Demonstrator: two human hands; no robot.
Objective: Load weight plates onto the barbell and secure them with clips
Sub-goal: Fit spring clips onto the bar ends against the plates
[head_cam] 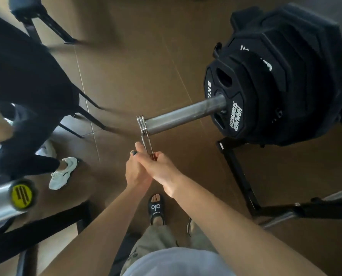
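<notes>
The clip (142, 126), a wire spring collar, is sitting around the very tip of the sleeve (183, 114), its coil ringing the bar end and its two handles pointing down toward the person. The sleeve's long axis is running from that tip at centre up and to the right into the plates (265, 86).

Both hands are meeting on the handles: the left hand (135, 169) and the right hand (162, 166) are pressing together, fingers curling around the handles and squeezing them close. The handle ends are hiding inside the grip.

The plates are stacking against each other, the smallest in front marked in white letters; at least four black ones are showing, but the rear ones are merging in shadow and their count is hard to make out. A black stand (239, 176) is reaching out below them across the brown floor (136, 56).

At left, a second bar end (10, 198) with a yellow cap is being cut off by the frame edge. One sandal (156, 208) is showing below the hands. Another person's white shoe (63, 173) is standing near the left, blurred.
</notes>
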